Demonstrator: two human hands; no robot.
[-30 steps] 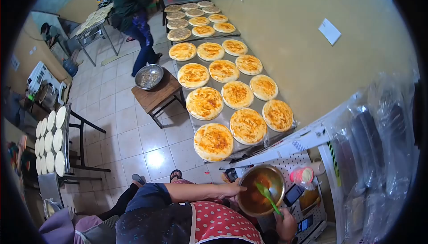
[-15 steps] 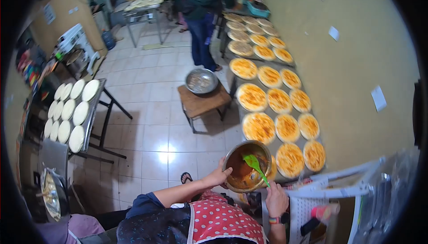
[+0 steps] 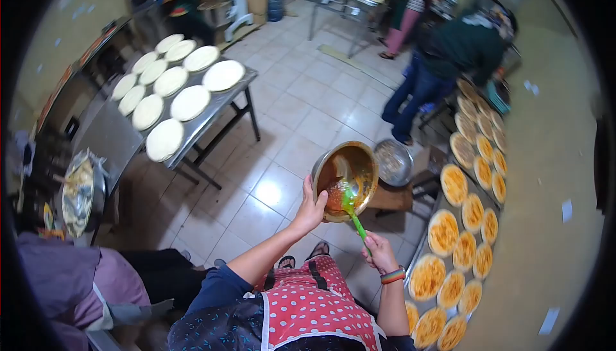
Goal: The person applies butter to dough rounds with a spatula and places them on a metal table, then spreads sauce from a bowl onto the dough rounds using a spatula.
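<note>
My left hand [image 3: 312, 207] grips the near left rim of a metal bowl [image 3: 366, 152], which is tilted in front of me. Reddish-orange sauce coats the bowl's inside and pools low on its left. In my right hand [image 3: 381, 253] is the handle of a green spatula [image 3: 348, 201], its head down in the sauce. To the right, a long table carries rows of flat dough rounds [image 3: 427, 277] spread with orange sauce. Plain pale dough rounds [image 3: 171, 81] lie on a metal table at the left.
A steel basin [image 3: 393, 162] rests on a low wooden stool [image 3: 391, 198] just beyond the bowl. One person [image 3: 77, 280] is close on my left; another person in dark green [image 3: 459, 52] bends over the right table's far end. More people are farther back.
My view has turned left, so the plain rounds appear nearer and the sauced rounds have shifted right. Bowl and spatula, still held, have swung away from the sauced table toward the middle floor.
</note>
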